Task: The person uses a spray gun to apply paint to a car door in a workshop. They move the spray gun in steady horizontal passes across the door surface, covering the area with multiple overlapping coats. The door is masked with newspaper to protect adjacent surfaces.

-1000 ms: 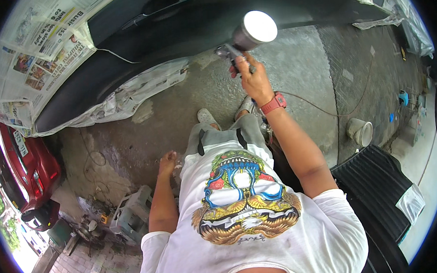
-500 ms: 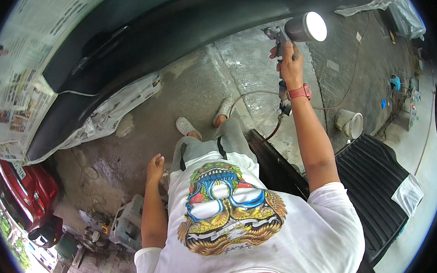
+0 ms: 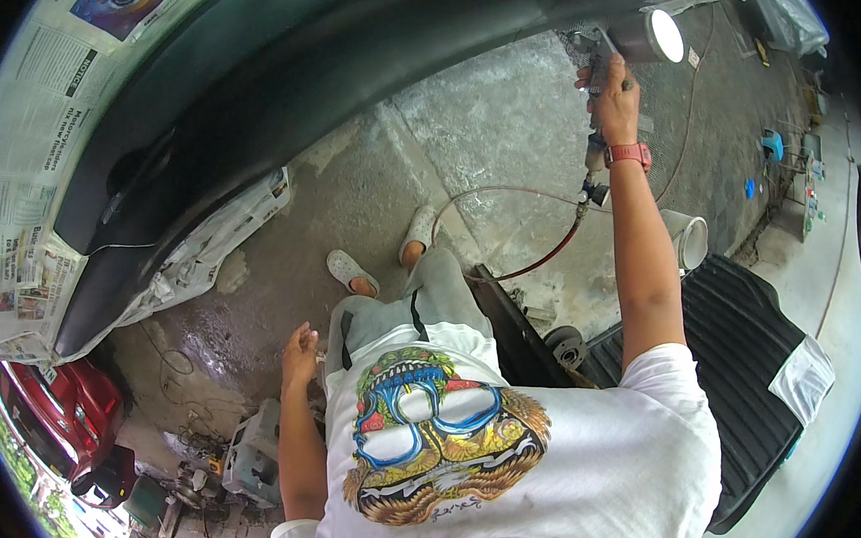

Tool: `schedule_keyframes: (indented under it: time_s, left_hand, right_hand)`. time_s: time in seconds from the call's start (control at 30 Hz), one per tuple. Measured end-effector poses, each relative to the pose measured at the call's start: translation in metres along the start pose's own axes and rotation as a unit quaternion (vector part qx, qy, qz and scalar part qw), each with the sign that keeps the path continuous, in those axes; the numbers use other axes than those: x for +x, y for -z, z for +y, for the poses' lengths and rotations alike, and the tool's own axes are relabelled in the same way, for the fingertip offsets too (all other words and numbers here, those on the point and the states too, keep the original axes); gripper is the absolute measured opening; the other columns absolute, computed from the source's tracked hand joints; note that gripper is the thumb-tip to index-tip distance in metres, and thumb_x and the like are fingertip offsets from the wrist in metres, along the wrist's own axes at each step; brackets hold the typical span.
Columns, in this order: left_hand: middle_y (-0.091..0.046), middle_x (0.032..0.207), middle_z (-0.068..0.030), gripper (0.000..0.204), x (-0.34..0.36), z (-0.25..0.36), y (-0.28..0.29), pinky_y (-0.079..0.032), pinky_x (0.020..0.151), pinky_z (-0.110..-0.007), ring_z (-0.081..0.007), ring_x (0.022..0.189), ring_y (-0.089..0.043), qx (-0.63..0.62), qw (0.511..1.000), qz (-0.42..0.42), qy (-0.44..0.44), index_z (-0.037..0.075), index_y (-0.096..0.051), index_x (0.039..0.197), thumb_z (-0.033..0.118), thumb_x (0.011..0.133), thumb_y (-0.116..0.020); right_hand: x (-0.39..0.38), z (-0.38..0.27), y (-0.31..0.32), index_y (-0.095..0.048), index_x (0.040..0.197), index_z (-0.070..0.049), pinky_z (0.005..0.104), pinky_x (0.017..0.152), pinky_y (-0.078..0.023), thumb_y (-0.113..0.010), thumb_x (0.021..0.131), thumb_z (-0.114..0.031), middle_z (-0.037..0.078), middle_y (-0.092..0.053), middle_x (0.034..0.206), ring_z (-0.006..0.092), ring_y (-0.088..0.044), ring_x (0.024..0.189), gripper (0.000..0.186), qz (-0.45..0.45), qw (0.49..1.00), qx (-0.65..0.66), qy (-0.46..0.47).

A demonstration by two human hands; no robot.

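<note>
My right hand (image 3: 618, 105) is wrapped around the grip of a spray gun (image 3: 600, 69), with a red watch on the wrist. The gun's dark cup (image 3: 638, 39) has a bright white end and sticks out to the right. From a fitting under the grip, a reddish air hose (image 3: 558, 259) loops toward my legs. The gun is beside the lower edge of a long dark car body panel (image 3: 341, 87); whether spray is coming out cannot be seen. My left hand (image 3: 300, 356) hangs by my left hip, empty, with its fingers loosely extended.
Newspaper masking (image 3: 21, 186) covers the car at the left. A white bucket (image 3: 688, 238) and a black ribbed panel (image 3: 721, 350) are at my right. A red car (image 3: 60, 410) and a grey plastic container (image 3: 254, 452) lie to the left. The hose crosses the concrete floor (image 3: 366, 174).
My right hand and the spray gun have moved right and slightly up along the panel. My left hand has shifted slightly left and down in view, still empty. The view has shifted too.
</note>
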State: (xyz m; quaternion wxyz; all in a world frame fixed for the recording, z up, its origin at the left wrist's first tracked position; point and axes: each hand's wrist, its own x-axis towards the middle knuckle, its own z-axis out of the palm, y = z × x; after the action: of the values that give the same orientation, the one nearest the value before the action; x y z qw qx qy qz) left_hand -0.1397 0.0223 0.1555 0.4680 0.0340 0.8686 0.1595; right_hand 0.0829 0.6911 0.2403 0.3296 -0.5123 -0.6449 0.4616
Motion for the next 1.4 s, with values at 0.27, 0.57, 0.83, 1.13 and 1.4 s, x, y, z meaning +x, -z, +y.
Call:
schedule_keyframes:
  time_s: [0.27,0.57,0.83,1.13,1.4]
  left_hand:
    - [-0.069,0.136,-0.0135,0.048,-0.012,0.001,-0.004,-0.050,0.108,-0.038,-0.0241,0.125,-0.066,0.008,1.000,-0.013,0.015,0.008,-0.059,0.145,0.031,0.104,-0.065]
    - [-0.070,0.135,-0.0144,0.049,-0.010,-0.034,0.007,-0.051,0.107,-0.038,-0.0256,0.123,-0.068,0.031,0.999,-0.023,0.007,0.009,-0.060,0.145,0.034,0.103,-0.066]
    - [-0.066,0.141,-0.0151,0.051,0.012,-0.062,0.029,-0.055,0.100,-0.039,-0.0265,0.126,-0.066,0.005,0.999,-0.043,0.004,0.011,-0.058,0.147,0.036,0.104,-0.065]
    - [-0.063,0.144,-0.0158,0.052,0.025,-0.136,0.068,-0.052,0.105,-0.040,-0.0282,0.130,-0.063,-0.009,0.999,-0.026,0.020,0.010,-0.058,0.147,0.039,0.103,-0.064]
    - [-0.064,0.142,-0.0184,0.053,0.035,-0.217,0.084,-0.047,0.110,-0.042,-0.0310,0.131,-0.062,0.061,0.998,-0.014,0.007,0.009,-0.062,0.143,0.043,0.102,-0.064]
  right_hand:
    - [0.058,0.023,0.019,-0.069,0.107,0.002,0.0278,0.043,-0.045,-0.045,0.110,-0.053,0.008,-0.071,0.071,0.0136,-0.064,0.057,0.060,0.096,0.994,-0.048,0.009]
    - [-0.032,0.030,-0.053,-0.067,0.108,0.001,0.0251,0.045,-0.043,-0.050,0.110,-0.049,0.007,-0.074,0.081,0.0108,-0.059,0.054,0.053,0.049,0.999,0.008,-0.009]
    - [-0.197,-0.023,-0.155,-0.069,0.108,0.002,0.0286,0.054,-0.043,-0.052,0.110,-0.036,0.005,-0.070,0.077,0.0087,-0.052,0.056,0.042,-0.096,0.994,0.048,0.017]
    - [-0.307,-0.070,-0.250,-0.069,0.118,0.004,0.0360,0.073,-0.055,-0.059,0.107,-0.036,0.013,-0.076,0.084,0.0226,-0.073,0.078,0.043,-0.179,0.982,0.023,0.055]
    - [-0.358,-0.086,-0.302,-0.068,0.115,0.007,0.0399,0.076,-0.057,-0.062,0.103,-0.035,0.021,-0.075,0.085,0.0316,-0.076,0.081,0.044,-0.243,0.966,0.047,0.076]
